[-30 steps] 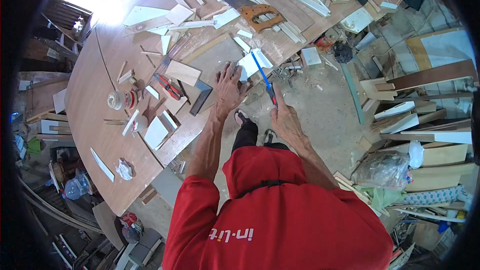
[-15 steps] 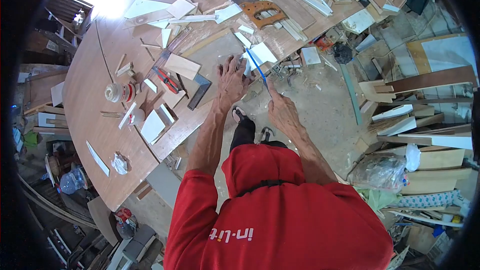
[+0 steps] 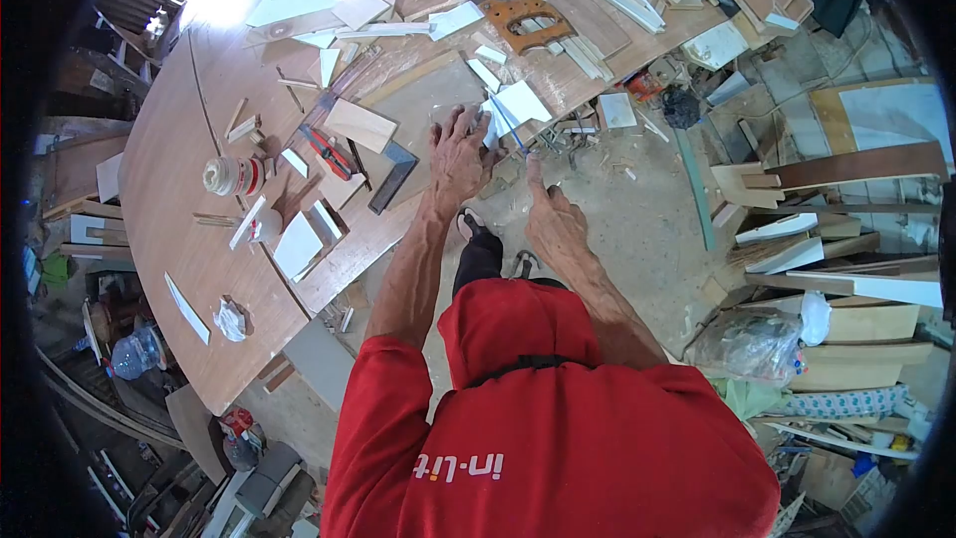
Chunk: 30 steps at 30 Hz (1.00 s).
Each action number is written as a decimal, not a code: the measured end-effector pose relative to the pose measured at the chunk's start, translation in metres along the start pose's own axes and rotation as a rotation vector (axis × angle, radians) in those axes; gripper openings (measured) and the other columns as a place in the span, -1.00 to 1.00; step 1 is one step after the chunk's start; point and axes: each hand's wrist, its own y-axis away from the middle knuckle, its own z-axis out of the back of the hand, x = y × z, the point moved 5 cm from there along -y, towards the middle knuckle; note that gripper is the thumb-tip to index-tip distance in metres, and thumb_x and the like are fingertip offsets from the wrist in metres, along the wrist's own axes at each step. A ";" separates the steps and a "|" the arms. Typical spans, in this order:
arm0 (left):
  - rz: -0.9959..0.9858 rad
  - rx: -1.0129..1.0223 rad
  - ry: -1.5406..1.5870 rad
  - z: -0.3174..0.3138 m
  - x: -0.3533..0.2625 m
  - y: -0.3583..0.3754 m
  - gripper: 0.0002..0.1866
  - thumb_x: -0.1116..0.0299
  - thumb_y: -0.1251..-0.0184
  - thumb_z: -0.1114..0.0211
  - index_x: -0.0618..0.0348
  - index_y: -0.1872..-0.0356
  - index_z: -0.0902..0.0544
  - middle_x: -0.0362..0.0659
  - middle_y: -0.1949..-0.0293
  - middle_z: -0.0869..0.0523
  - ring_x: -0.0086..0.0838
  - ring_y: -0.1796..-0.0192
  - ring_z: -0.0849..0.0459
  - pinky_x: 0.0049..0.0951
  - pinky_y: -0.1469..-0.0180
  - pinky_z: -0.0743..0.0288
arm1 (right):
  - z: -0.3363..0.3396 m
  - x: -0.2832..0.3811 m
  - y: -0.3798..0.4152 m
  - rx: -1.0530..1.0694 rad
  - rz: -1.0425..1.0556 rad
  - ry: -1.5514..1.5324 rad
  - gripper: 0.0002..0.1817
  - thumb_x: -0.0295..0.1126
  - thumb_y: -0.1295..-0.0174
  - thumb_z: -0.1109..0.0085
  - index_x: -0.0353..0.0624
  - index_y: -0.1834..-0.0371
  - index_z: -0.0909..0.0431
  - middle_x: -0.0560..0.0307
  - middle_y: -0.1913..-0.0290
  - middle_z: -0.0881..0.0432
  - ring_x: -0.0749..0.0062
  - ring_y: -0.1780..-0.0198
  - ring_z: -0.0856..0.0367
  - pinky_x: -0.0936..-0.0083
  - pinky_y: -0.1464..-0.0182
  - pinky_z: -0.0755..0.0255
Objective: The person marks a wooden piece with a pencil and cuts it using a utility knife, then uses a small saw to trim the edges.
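Observation:
My left hand (image 3: pixel 459 154) lies with its fingers spread on a pale, partly hidden piece at the bench's front edge. My right hand (image 3: pixel 554 214) is just off that edge, its index finger stretched along the handle end of a thin blue tool (image 3: pixel 509 126). The other fingers curl around the handle, most of which is hidden. The tool's narrow far part reaches over a white piece (image 3: pixel 521 102). Left of my left hand are a dark metal square (image 3: pixel 394 178), a light wooden block (image 3: pixel 361 125) and red pliers (image 3: pixel 329 153).
The wooden bench (image 3: pixel 174 189) carries white and wooden offcuts, a wood-handled saw (image 3: pixel 525 24), an open jar (image 3: pixel 232 176) and a crumpled white wad (image 3: pixel 230 320). Boards (image 3: pixel 861 164) and a clear plastic bag (image 3: pixel 749 342) stand at the right. Scraps litter the floor.
My right hand has shifted slightly down and the blue tool now looks thinner, seen more edge-on. My left hand stays in place on the piece. The whole view has moved slightly.

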 end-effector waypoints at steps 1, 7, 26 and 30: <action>0.004 0.000 0.000 0.001 -0.001 -0.001 -0.35 0.05 -0.20 -0.34 0.17 -0.27 -0.48 -0.05 -0.37 -0.35 -0.09 -0.44 -0.21 0.12 -0.37 -0.03 | -0.001 0.000 -0.001 0.026 -0.020 0.028 -0.13 -0.50 -0.19 0.02 0.01 -0.57 0.19 -0.37 0.16 -0.54 -0.30 0.21 -0.59 -0.09 0.07 -0.43; -0.032 0.059 -0.093 0.007 -0.007 -0.009 -0.38 0.10 -0.20 -0.35 0.29 -0.21 -0.50 0.00 -0.31 -0.38 -0.07 -0.40 -0.25 0.06 -0.34 -0.15 | 0.003 0.006 -0.008 0.107 -0.026 0.083 -0.07 -0.35 -0.20 -0.12 -0.13 -0.57 0.26 -0.49 0.14 -0.54 -0.33 0.21 -0.65 -0.03 0.14 -0.52; -0.094 0.016 0.077 -0.002 -0.005 -0.009 -0.47 0.20 -0.11 -0.41 0.42 -0.01 -0.58 0.09 -0.25 -0.41 -0.03 -0.24 -0.39 -0.14 -0.25 -0.31 | 0.007 0.004 -0.027 0.132 0.038 0.035 -0.07 -0.45 -0.11 -0.12 -0.25 -0.54 0.19 -0.40 0.35 -0.62 -0.25 0.27 -0.66 0.03 0.16 -0.51; -0.092 0.003 0.050 -0.002 -0.006 -0.009 -0.47 0.16 -0.11 -0.41 0.42 0.02 -0.61 0.09 -0.29 -0.39 -0.04 -0.28 -0.37 -0.16 -0.28 -0.30 | -0.001 -0.001 -0.047 0.030 0.149 -0.032 -0.08 -0.55 -0.05 -0.03 -0.26 -0.53 0.16 -0.42 0.44 -0.59 -0.32 0.34 -0.62 -0.01 0.19 -0.47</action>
